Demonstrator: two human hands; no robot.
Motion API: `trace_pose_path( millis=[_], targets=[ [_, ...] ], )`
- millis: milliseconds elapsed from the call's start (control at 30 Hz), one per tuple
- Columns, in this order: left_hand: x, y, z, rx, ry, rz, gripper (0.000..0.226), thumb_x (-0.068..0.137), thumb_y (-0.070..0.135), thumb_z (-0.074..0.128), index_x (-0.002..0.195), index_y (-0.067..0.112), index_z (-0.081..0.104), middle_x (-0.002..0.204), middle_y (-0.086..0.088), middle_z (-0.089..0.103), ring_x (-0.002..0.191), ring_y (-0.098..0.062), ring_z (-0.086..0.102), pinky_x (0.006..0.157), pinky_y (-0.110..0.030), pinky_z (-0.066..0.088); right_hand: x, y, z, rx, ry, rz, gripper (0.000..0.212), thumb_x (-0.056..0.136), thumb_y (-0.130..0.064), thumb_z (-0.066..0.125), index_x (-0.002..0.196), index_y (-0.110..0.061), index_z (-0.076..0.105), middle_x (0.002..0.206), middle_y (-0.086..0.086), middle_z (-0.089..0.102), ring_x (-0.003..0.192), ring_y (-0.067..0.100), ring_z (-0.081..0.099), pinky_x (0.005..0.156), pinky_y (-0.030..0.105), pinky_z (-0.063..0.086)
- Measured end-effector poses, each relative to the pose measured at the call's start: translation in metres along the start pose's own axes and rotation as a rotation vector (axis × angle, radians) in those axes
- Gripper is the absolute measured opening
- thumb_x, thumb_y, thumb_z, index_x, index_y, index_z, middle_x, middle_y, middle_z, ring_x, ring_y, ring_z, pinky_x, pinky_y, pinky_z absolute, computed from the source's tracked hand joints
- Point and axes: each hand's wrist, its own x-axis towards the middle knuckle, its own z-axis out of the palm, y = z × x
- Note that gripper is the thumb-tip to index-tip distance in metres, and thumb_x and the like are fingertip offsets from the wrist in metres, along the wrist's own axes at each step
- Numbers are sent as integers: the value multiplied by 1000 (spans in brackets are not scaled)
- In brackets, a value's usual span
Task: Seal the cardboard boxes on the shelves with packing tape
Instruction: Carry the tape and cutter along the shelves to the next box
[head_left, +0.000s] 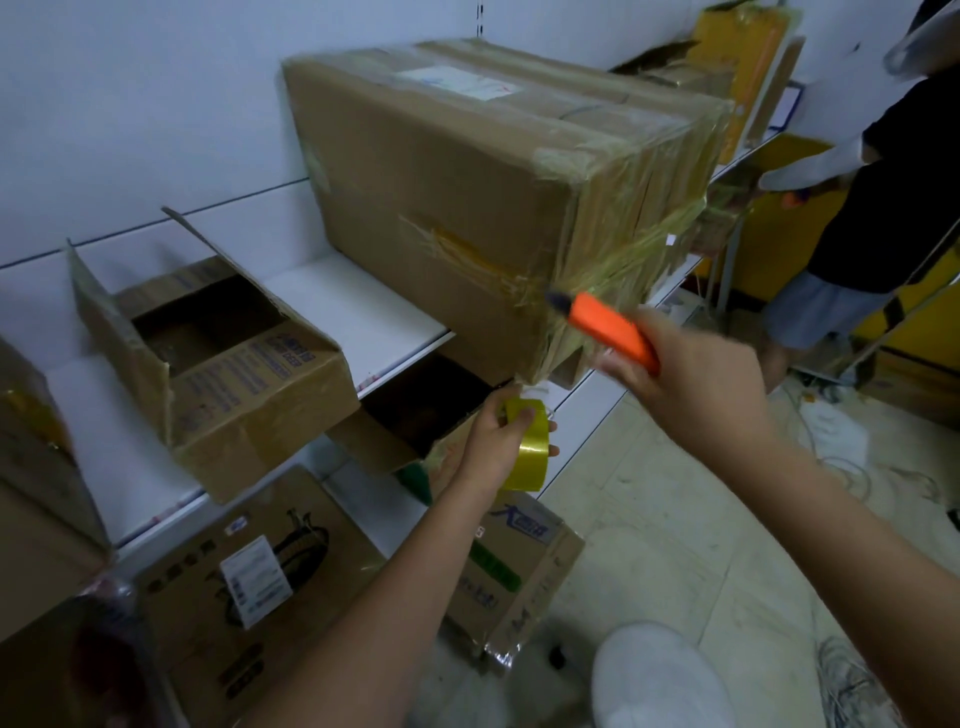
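Observation:
A large closed cardboard box (447, 171) sits on the white shelf (358, 306), its near end wrapped in yellowish tape and jutting over the shelf edge. My left hand (493, 441) grips a yellow tape roll (527, 447) just below the box's lower corner, with a strip running up to the box. My right hand (691, 379) holds an orange utility knife (608, 330), its tip close to the taped corner. An open smaller box (218, 358) stands to the left on the same shelf.
Another open box (36, 467) is at the far left. Boxes (291, 587) fill the lower shelf. A second person (872, 208) in a white glove stands at the right by yellow boxes (737, 62). A white stool (660, 675) and cables lie on the tiled floor.

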Motion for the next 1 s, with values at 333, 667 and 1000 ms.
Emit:
trace_pose_path(
  millis=[333,667,1000],
  targets=[
    [-10,4,-7,204,-33,9,28,101,16,57,128,19,51,78,10,76,77,-17,75,77,-44,62,-39,-1,42,59,-276,-97,36,97,-55,42,122,-28,47,93,-7,66,67,15,61,61,32,53],
    [-17,10,-4,194,20,-3,28,101,16,57,128,9,52,113,-14,67,62,-15,73,51,-25,55,-23,-15,38,873,-722,275,28,102,-39,47,109,-15,60,64,3,65,49,17,58,50,28,51],
    [-19,12,-1,154,52,-43,26,99,8,57,124,3,55,111,-20,68,60,-15,73,50,-24,55,-7,-7,50,1297,-949,675,44,101,-36,50,119,2,62,62,5,52,44,10,42,40,18,38]
  ],
)
